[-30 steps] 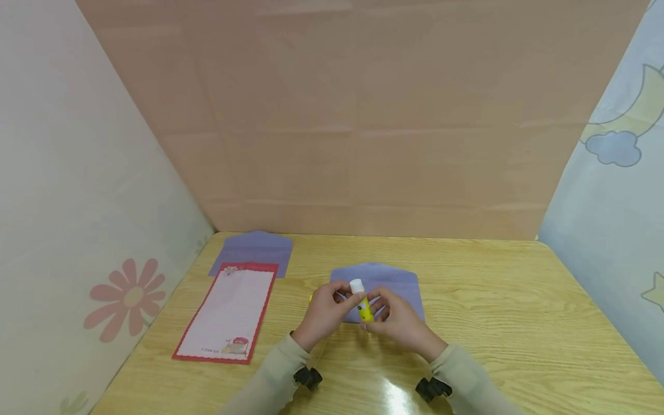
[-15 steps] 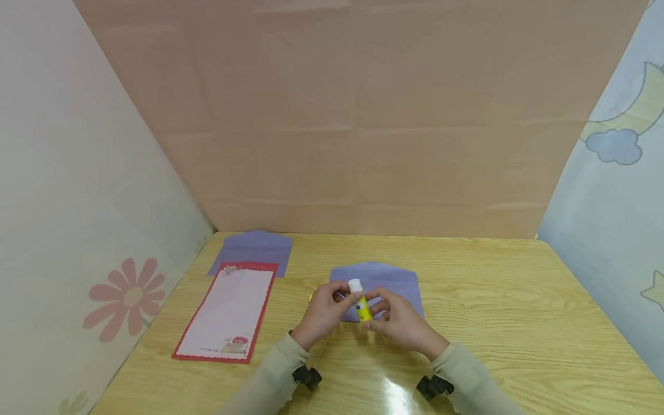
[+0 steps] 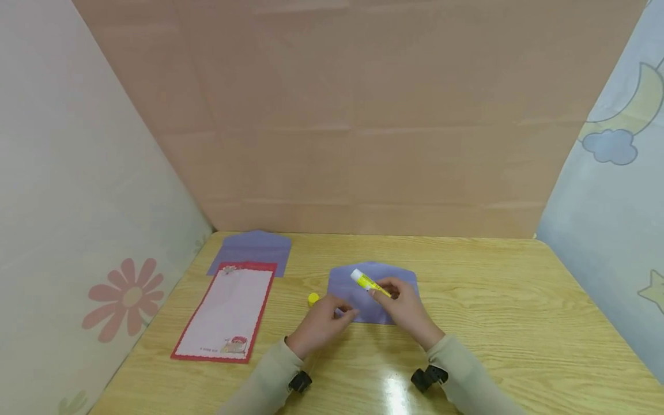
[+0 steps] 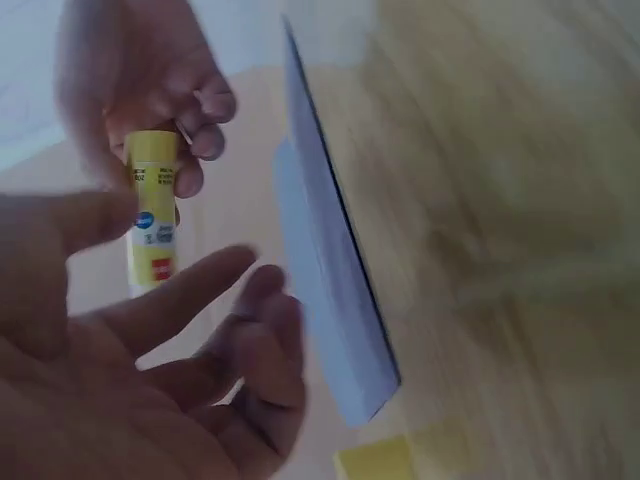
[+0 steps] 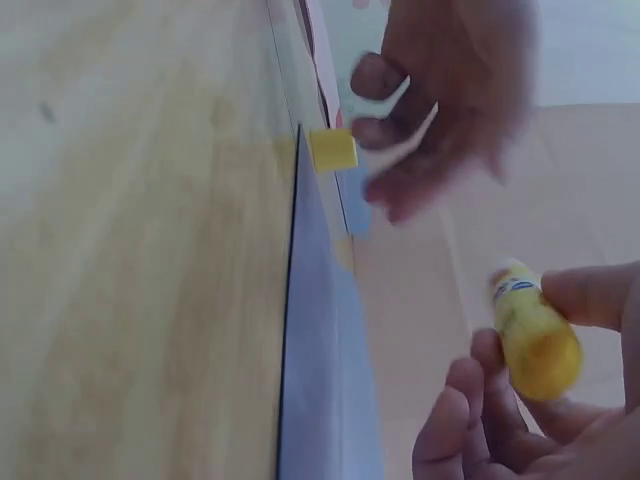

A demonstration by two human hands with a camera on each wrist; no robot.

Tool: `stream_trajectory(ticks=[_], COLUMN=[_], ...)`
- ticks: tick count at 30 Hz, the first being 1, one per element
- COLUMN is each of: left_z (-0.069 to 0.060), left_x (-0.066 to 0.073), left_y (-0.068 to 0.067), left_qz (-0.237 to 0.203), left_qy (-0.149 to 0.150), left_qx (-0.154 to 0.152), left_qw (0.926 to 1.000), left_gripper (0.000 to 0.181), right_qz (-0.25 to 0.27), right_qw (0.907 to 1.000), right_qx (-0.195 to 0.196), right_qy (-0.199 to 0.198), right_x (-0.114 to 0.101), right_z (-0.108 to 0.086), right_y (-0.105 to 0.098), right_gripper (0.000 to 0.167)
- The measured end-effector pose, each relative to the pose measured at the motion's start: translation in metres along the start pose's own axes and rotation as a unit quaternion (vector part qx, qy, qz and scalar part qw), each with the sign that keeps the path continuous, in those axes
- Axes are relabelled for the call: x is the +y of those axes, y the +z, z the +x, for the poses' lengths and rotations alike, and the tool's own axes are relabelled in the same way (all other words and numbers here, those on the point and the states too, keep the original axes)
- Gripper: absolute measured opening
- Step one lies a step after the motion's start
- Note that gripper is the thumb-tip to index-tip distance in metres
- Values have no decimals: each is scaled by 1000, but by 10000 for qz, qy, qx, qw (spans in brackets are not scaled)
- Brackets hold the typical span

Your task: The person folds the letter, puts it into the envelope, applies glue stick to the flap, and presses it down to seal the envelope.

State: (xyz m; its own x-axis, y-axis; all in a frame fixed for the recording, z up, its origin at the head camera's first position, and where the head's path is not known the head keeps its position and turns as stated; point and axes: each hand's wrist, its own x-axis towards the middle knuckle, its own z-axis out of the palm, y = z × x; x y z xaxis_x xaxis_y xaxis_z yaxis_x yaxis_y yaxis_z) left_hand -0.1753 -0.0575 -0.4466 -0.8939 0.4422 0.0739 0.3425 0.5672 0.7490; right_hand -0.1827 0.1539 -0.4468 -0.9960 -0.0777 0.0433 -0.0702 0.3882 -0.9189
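Observation:
A yellow glue stick with a white end leans to the upper left, pinched between the thumb and fingers of my right hand. In the right wrist view, the yellow base of the glue stick faces the camera. My left hand is apart from it, fingers loosely bent and nothing held, near the lower left of a purple envelope. That envelope lies on the table under both hands with its flap spread away from me. A yellow cap stands on the table just left of the envelope.
To the left lies a red-bordered sheet of white letter paper, overlapping a second purple envelope. A brown paper-covered wall rises behind the wooden table, with patterned panels on both sides.
My left hand has let go of the glue stick and moved down and left, uncovering the yellow cap. The right hand now holds the stick alone, tilted further left.

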Motion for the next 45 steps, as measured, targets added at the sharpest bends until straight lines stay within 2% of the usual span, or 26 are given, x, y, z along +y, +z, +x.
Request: stream_trajectory(ticks=[2, 4, 6, 10, 17, 26, 31, 34, 38, 45], left_z=[-4, -7, -8, -11, -13, -10, -7, -7, -7, -6], left_x=[0, 0, 1, 1, 3, 5, 3, 5, 8, 9], left_y=[2, 4, 5, 7, 6, 3, 2, 2, 1, 0], left_qz=[864, 1510, 1917, 2429, 2729, 2813, 2971, 3032, 2980, 2927], left_qy=[206, 335, 382, 468, 334, 294, 333, 339, 246, 132], left_qx=[-12, 10, -5, -209, -532, -748, -826, -860, -937, -1005], left_qw=[9960, 9880, 9807, 9687, 9600, 9563, 9507, 9484, 9496, 9508], left_gripper=[33, 36, 41, 43, 43, 46, 47, 48, 48, 48], right_qz=[-140, -318, -509, -820, -1238, -1713, -1901, -1943, -1957, -1910], right_qw=[9998, 9992, 9981, 9951, 9887, 9802, 9747, 9725, 9705, 9711], right_qx=[155, 216, 243, 299, 111, -509, -718, -815, -925, -1031], right_qy=[-17, -99, -245, -455, -842, -853, -926, -993, -1063, -992], right_x=[-1, -2, -4, -9, -14, -21, -20, -20, -21, -21], right_z=[5, 10, 17, 30, 54, 74, 80, 82, 82, 76], right_y=[-2, -3, -1, 9, 30, 51, 58, 61, 61, 51], right_gripper=[28, 24, 21, 20, 24, 38, 41, 35, 29, 31])
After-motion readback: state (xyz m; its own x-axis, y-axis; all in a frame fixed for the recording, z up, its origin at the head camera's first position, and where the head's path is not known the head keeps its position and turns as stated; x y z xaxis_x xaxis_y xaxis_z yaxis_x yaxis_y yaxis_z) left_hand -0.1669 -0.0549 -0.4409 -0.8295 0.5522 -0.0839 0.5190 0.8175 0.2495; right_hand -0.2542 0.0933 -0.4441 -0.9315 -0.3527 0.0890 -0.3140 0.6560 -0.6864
